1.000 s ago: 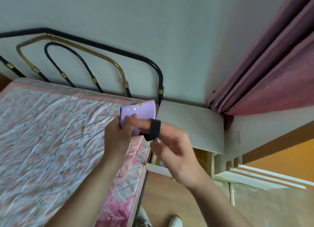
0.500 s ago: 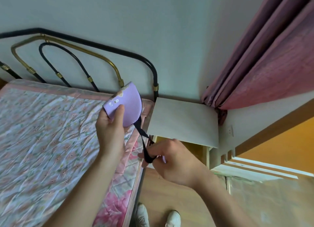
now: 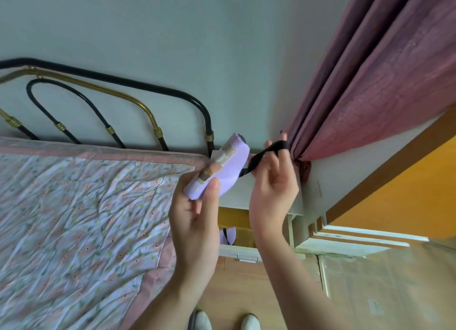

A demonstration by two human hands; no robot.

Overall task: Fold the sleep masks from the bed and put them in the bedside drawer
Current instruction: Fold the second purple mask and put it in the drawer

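Note:
A folded lilac sleep mask [image 3: 222,171] with a printed figure is pinched in my left hand [image 3: 195,221], held above the bed's corner. Its black elastic strap [image 3: 266,154] runs to the right and loops over the fingers of my right hand [image 3: 274,189], pulled taut. Below both hands the white bedside drawer [image 3: 243,252] stands pulled out, and another lilac mask [image 3: 228,234] with a black strap lies inside it, partly hidden by my hands.
The bed with a floral quilt [image 3: 81,218] fills the left, with a black and brass headboard [image 3: 118,95] at the wall. The white bedside table top [image 3: 239,194] sits under my hands. Pink curtains [image 3: 370,78] hang at right. My shoes [image 3: 249,322] stand on the wooden floor.
My right hand rose from low near the drawer to level with the mask, drawing the strap out to the right. My left hand tilted the folded mask and shifted it right.

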